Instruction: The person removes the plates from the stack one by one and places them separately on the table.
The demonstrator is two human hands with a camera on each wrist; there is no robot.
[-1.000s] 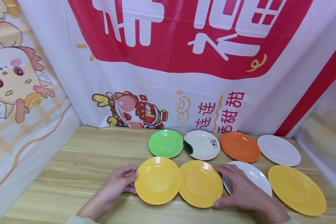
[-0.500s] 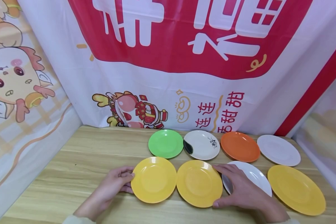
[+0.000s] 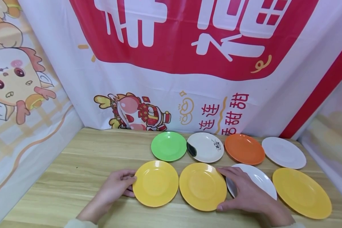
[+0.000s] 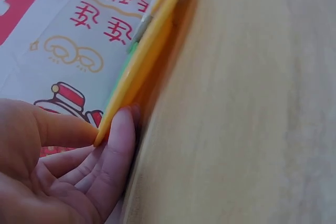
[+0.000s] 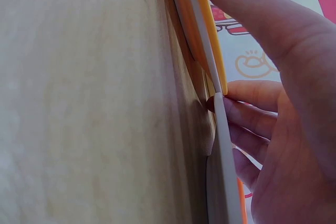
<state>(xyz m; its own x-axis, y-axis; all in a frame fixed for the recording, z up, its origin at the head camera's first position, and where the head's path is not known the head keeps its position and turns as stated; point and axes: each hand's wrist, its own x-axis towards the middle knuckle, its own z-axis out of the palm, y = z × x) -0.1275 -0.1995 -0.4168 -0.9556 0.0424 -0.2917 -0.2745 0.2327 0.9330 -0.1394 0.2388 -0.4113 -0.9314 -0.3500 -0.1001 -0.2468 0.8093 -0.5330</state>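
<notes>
A yellow plate (image 3: 155, 183) is at the front, its left rim pinched by my left hand (image 3: 118, 186), thumb above and fingers beneath. In the left wrist view, that plate (image 4: 137, 72) is tilted edge-on between the thumb and fingers of the hand (image 4: 68, 177). Just to its right, a narrow gap apart, lies a second yellow plate (image 3: 202, 186). My right hand (image 3: 246, 193) holds that one by its right rim, fingers at the far side and thumb at the near side. The right wrist view shows the hand (image 5: 294, 108) beside the plates' edges; the thumb tip's contact is out of frame.
Along the back stand a green plate (image 3: 168, 146), a patterned white plate (image 3: 206, 148), an orange plate (image 3: 244, 149) and a pale plate (image 3: 283, 153). A white plate (image 3: 259, 179) lies partly under my right hand, beside a third yellow plate (image 3: 302, 193). A printed cloth (image 3: 174, 85) hangs behind the wooden table (image 3: 82, 164).
My left hand has drawn its yellow plate a little left, so it no longer overlaps the second yellow plate. That second plate shows slightly more of its left rim; the right hand stays put.
</notes>
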